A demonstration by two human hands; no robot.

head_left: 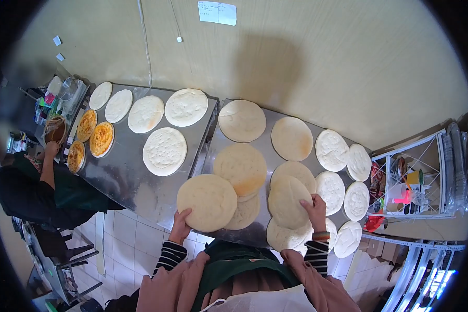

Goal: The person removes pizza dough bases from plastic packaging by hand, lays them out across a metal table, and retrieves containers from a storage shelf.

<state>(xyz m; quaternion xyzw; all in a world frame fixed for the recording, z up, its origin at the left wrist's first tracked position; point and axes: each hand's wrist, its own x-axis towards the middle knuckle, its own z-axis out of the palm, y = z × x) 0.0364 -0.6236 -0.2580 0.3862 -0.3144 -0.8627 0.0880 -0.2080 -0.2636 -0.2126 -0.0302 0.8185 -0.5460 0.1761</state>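
Note:
My left hand (180,225) grips the lower left edge of a pale round flatbread (207,203), held near the front edge of the right metal table. Partly behind it lie a browned flatbread (239,169) and a smaller pale one (245,213). A second flatbread (288,202) is in my right hand (315,209), gripped at its right edge and tilted. It overlaps one flatbread (295,174) behind it and another (283,237) in front.
More pale rounds cover the right table (265,117) and left table (126,182). Sauce-topped rounds (102,139) lie at far left, beside a co-worker (36,192) with a bowl (55,130). A wire rack (416,214) stands right.

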